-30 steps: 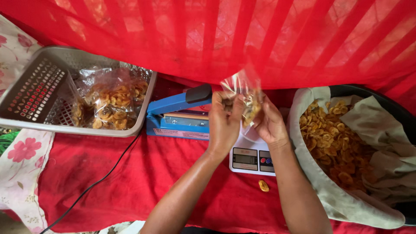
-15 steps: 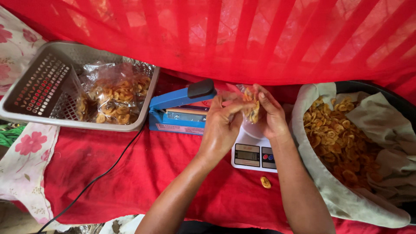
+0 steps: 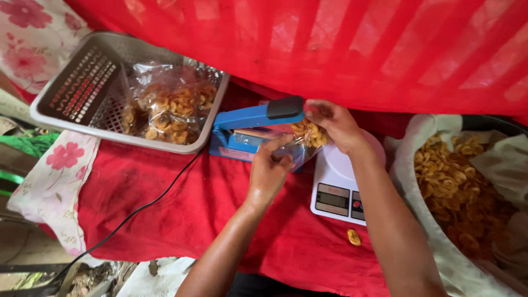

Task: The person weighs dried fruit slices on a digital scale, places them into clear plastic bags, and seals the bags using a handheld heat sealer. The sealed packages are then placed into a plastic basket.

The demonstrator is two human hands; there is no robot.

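both hands, bag at sealer edge

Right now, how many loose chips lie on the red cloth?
1: a single chip lies on the red cloth, just below the white scale. Others may be hidden under the arms.

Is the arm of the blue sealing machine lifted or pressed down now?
Lifted. The blue sealer has its arm raised, with a gap above its base, where the clear bag of chips lies.
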